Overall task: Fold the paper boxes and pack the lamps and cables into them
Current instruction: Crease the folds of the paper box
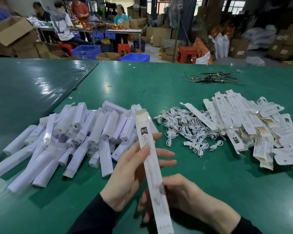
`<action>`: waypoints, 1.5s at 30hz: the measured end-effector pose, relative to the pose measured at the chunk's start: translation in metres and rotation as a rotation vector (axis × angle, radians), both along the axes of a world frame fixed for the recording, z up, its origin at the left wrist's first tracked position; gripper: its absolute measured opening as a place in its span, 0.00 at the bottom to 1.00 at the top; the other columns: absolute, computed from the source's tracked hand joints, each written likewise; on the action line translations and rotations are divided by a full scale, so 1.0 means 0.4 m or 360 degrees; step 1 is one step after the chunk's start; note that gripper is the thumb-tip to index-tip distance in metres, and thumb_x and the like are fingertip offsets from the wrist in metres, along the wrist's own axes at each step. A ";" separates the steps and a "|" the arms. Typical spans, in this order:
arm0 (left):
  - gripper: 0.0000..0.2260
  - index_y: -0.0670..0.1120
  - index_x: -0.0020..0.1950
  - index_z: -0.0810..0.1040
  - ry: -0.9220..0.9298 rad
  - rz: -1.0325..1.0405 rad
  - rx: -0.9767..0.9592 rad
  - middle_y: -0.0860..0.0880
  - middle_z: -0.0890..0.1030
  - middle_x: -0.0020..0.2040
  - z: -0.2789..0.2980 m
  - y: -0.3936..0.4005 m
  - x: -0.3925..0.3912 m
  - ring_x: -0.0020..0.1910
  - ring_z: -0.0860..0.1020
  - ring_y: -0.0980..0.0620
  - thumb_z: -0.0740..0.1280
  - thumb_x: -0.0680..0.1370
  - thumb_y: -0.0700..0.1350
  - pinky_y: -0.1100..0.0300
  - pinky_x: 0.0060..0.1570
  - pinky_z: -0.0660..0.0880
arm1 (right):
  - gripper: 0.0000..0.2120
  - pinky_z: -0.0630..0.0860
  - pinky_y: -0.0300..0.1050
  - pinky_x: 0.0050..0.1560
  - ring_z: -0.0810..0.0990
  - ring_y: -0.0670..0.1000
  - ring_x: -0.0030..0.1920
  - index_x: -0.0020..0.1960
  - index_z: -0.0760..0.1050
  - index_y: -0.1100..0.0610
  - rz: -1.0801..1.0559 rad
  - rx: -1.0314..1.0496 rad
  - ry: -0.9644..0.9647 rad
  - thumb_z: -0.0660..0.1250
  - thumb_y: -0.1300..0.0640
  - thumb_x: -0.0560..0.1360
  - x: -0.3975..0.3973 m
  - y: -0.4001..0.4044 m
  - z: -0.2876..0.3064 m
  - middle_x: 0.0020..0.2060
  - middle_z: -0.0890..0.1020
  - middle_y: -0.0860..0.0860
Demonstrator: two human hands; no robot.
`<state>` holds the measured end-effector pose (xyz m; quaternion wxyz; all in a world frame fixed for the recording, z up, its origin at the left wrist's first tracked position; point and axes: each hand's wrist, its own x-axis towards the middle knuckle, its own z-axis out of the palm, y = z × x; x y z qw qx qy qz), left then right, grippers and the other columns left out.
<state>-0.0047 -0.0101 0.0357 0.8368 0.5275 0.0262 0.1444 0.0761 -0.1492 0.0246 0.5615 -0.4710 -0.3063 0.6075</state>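
A long white paper box (150, 159) stands tilted above the green table (210, 183), its top flap open toward the far side. My left hand (130, 173) holds its upper half, thumb on the printed face and fingers behind. My right hand (181, 195) grips its lower part near the bottom end. A heap of white bar lamps (71, 137) lies to the left. A tangle of white cables (186, 130) sits in the middle. Flat unfolded boxes (254, 125) are piled on the right.
A bundle of dark wires (215, 78) lies at the far right of the table. A darker green table (32, 88) joins on the left. Beyond are blue crates (86, 51), red stools (186, 54), cardboard cartons and several people at another bench.
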 end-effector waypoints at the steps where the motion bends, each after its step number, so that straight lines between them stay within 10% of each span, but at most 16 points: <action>1: 0.19 0.51 0.64 0.79 0.0022 0.0052 0.0064 0.39 0.84 0.53 -0.001 0.000 0.001 0.55 0.82 0.40 0.65 0.75 0.55 0.57 0.51 0.78 | 0.21 0.75 0.43 0.47 0.82 0.47 0.41 0.48 0.81 0.56 -0.0196 0.0000 -0.0221 0.62 0.40 0.69 0.002 0.000 0.000 0.42 0.84 0.49; 6: 0.17 0.47 0.52 0.84 0.0113 0.0237 0.0179 0.41 0.85 0.51 -0.009 -0.018 0.007 0.51 0.84 0.46 0.71 0.69 0.56 0.59 0.46 0.80 | 0.27 0.80 0.55 0.43 0.81 0.56 0.41 0.53 0.74 0.58 -0.1130 0.0208 -0.0853 0.75 0.44 0.62 0.000 0.007 -0.026 0.47 0.82 0.51; 13: 0.17 0.45 0.54 0.83 0.0196 0.0253 0.0200 0.35 0.80 0.55 -0.024 -0.052 0.012 0.47 0.82 0.47 0.75 0.70 0.54 0.60 0.44 0.79 | 0.40 0.80 0.54 0.52 0.81 0.61 0.45 0.70 0.59 0.35 -0.0999 0.0498 -0.0411 0.73 0.61 0.67 -0.021 0.019 -0.040 0.55 0.83 0.61; 17: 0.22 0.50 0.63 0.72 0.0072 0.0435 0.0288 0.47 0.79 0.58 -0.025 -0.041 0.015 0.53 0.81 0.50 0.72 0.71 0.51 0.61 0.50 0.77 | 0.42 0.75 0.41 0.32 0.76 0.50 0.29 0.67 0.59 0.27 -0.0989 0.0544 -0.0551 0.72 0.62 0.68 -0.018 0.004 -0.015 0.48 0.84 0.59; 37: 0.12 0.54 0.49 0.81 0.0097 0.0267 0.0715 0.50 0.83 0.42 -0.023 -0.001 0.008 0.42 0.80 0.50 0.72 0.67 0.54 0.56 0.46 0.78 | 0.29 0.73 0.37 0.30 0.76 0.45 0.28 0.61 0.63 0.44 -0.0671 0.0425 -0.0481 0.71 0.65 0.69 -0.010 -0.006 -0.005 0.32 0.81 0.49; 45: 0.13 0.51 0.47 0.80 0.0177 0.0303 0.0613 0.45 0.82 0.39 -0.028 0.003 0.007 0.35 0.78 0.48 0.73 0.66 0.55 0.53 0.40 0.76 | 0.23 0.61 0.41 0.29 0.65 0.50 0.28 0.60 0.67 0.50 -0.0871 0.0323 -0.0544 0.70 0.49 0.67 -0.013 -0.001 -0.005 0.26 0.73 0.50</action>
